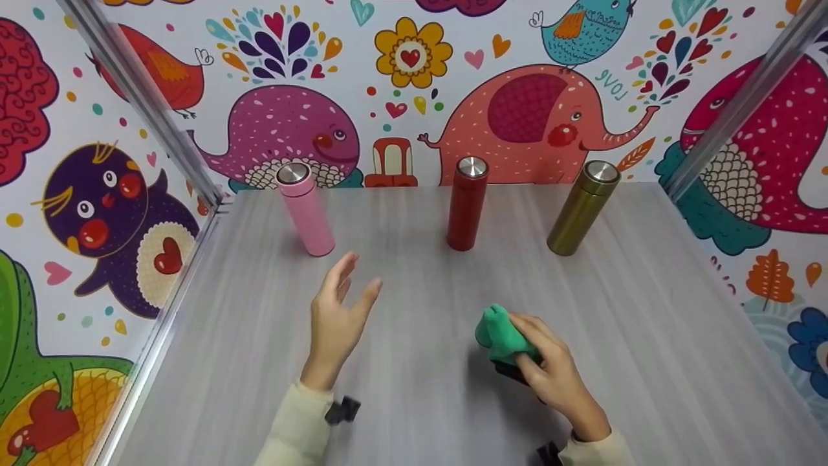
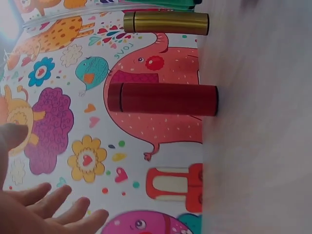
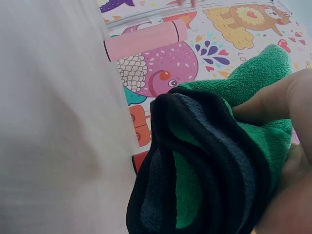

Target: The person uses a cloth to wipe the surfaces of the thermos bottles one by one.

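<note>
In the head view my right hand (image 1: 553, 362) grips a bunched green cloth (image 1: 501, 333) above the table, at the right of the middle. Close up in the right wrist view, the towelling cloth (image 3: 258, 73) shows folds with a black and grey border (image 3: 214, 126), and the thumb presses into it. My left hand (image 1: 337, 323) is held over the table with its fingers spread and nothing in them. It is nearest to a pink thermos flask (image 1: 307, 213), which stands upright beyond the fingertips.
A red thermos flask (image 1: 466, 207) and an olive-gold one (image 1: 582, 210) stand upright toward the back of the grey table (image 1: 401, 388). Behind them rises a printed cartoon wall (image 1: 407, 110), with metal frame posts (image 1: 142, 97) at the corners.
</note>
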A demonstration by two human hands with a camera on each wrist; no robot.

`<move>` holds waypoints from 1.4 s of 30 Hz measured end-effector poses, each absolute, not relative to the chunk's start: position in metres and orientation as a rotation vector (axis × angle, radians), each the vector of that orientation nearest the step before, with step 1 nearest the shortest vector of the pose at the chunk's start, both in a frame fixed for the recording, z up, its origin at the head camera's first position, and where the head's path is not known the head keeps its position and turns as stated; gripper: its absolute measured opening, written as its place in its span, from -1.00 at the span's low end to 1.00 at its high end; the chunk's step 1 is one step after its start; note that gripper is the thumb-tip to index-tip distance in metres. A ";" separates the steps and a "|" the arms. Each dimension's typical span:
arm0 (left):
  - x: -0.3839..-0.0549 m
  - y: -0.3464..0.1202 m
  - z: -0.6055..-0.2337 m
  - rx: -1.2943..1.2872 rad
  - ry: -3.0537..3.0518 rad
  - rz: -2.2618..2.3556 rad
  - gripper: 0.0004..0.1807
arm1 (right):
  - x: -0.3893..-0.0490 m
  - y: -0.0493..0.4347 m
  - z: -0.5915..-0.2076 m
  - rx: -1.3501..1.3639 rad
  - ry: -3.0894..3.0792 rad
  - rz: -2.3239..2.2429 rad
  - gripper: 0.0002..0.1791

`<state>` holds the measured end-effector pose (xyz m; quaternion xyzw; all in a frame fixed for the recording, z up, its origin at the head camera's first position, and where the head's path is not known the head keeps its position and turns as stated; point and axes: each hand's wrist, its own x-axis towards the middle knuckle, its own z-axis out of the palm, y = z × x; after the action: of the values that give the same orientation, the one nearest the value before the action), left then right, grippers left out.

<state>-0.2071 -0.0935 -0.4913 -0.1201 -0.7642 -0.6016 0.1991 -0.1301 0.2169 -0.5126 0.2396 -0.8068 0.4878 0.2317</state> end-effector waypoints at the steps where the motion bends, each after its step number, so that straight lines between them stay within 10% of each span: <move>1: -0.217 -0.087 -0.486 -0.363 -2.143 -1.667 -0.32 | -0.130 0.217 -0.512 0.658 -2.216 1.341 -0.24; 24: -0.387 0.052 -0.445 -0.290 -2.617 -1.550 0.08 | -0.131 0.241 -0.547 0.652 -2.248 1.350 -0.16; 42: -0.369 0.038 -0.427 -0.548 -2.550 -1.631 -0.19 | -0.120 0.238 -0.511 0.592 -2.236 1.316 -0.24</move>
<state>-0.3686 0.0381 -0.4274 -0.1780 -0.8286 -0.5299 0.0328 -0.1196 0.2384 -0.5105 0.2161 -0.8161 0.4804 0.2378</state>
